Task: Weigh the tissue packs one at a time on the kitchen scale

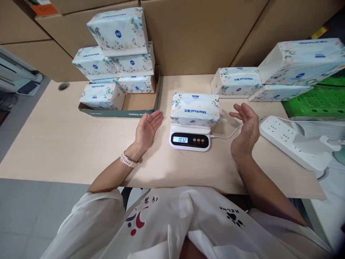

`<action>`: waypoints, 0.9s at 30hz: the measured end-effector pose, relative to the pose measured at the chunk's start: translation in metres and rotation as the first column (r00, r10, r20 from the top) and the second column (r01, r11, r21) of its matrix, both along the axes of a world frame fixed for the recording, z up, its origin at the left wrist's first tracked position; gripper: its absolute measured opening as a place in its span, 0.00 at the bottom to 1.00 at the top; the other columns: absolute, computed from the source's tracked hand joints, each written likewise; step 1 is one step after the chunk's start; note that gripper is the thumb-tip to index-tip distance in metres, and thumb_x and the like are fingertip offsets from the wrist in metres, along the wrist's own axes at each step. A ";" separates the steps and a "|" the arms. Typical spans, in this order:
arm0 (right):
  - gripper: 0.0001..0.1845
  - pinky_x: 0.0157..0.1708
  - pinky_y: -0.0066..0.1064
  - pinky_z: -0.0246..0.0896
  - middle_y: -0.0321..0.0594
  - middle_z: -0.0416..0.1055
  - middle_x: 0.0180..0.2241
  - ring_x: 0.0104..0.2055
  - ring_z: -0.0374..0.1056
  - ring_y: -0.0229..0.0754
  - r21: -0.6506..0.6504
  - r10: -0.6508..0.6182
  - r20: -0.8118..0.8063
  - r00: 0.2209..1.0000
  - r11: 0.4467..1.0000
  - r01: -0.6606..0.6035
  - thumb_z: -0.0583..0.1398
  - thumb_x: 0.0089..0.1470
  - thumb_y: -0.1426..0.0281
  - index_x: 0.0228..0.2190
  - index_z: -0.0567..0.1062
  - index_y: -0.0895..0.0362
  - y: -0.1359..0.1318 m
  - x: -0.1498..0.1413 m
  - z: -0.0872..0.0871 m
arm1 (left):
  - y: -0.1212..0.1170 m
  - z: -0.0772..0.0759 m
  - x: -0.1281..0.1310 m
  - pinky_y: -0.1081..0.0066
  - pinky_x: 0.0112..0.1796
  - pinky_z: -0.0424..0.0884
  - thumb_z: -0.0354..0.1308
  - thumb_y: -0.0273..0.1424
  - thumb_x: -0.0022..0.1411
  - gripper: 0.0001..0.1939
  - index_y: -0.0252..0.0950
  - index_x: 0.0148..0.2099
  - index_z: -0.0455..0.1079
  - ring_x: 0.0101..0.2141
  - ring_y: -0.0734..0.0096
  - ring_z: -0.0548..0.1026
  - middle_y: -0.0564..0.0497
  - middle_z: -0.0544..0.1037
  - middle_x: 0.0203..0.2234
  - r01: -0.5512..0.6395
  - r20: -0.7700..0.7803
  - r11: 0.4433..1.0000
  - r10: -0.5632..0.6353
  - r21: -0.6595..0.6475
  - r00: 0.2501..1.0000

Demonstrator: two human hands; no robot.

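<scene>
A floral pack of tissues (195, 109) rests on a white digital scale (190, 148), whose lit display appears to read 103.2. To the left of the scale, my left hand (147, 130) is open, palm up, with its fingers pointing toward the pack but apart from it. My right hand (244, 130) is held open to the right of the pack, fingers slightly curved and touching nothing. A shallow green-edged cardboard tray (115, 113) at the back left carries several matching tissue packs (101, 96), stacked up at its rear.
More tissue packs (237, 82) stand at the back right beside a green crate (315, 104). A white power strip (293, 144) lies at the right, with a cable (229, 136) running to the scale. Large cardboard boxes (194, 39) wall off the back. The table has a round hole (64, 86).
</scene>
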State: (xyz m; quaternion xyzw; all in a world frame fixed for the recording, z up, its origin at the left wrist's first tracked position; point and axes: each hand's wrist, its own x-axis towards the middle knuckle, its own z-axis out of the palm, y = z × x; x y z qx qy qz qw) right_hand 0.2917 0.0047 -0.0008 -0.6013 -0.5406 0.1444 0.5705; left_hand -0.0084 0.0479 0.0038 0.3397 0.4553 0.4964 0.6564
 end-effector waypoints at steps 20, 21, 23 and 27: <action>0.34 0.66 0.56 0.62 0.46 0.82 0.51 0.56 0.78 0.50 -0.026 0.007 0.037 0.999 1.000 -0.006 0.41 0.71 0.52 0.50 0.80 0.56 -0.003 0.000 -0.003 | -0.001 0.000 0.000 0.54 0.72 0.59 0.50 0.55 0.69 0.37 0.32 0.65 0.71 0.70 0.50 0.68 0.38 0.70 0.69 0.006 -0.015 1.000 -0.006 0.013 1.000; 0.34 0.67 0.56 0.61 0.45 0.83 0.50 0.56 0.77 0.49 -0.030 0.005 0.046 0.999 1.000 -0.004 0.41 0.71 0.52 0.49 0.80 0.55 -0.003 0.000 -0.003 | -0.001 0.000 0.000 0.54 0.72 0.58 0.51 0.56 0.69 0.37 0.33 0.65 0.71 0.70 0.50 0.67 0.38 0.70 0.69 0.007 -0.018 1.000 -0.007 0.015 1.000; 0.35 0.66 0.55 0.62 0.45 0.83 0.50 0.56 0.77 0.49 -0.039 0.003 0.062 0.998 0.999 -0.001 0.40 0.71 0.53 0.48 0.81 0.55 -0.004 0.000 -0.002 | 0.000 0.000 0.000 0.54 0.72 0.58 0.51 0.56 0.69 0.37 0.33 0.65 0.71 0.70 0.50 0.67 0.38 0.70 0.69 0.009 -0.019 1.000 -0.009 0.018 1.000; 0.37 0.68 0.51 0.60 0.47 0.84 0.49 0.55 0.77 0.48 -0.049 -0.012 0.082 0.997 0.999 0.016 0.39 0.72 0.54 0.46 0.83 0.58 -0.005 -0.004 0.003 | 0.000 0.000 0.001 0.54 0.72 0.59 0.51 0.56 0.69 0.37 0.32 0.65 0.71 0.70 0.49 0.67 0.37 0.70 0.69 0.005 -0.015 1.000 -0.005 0.015 1.000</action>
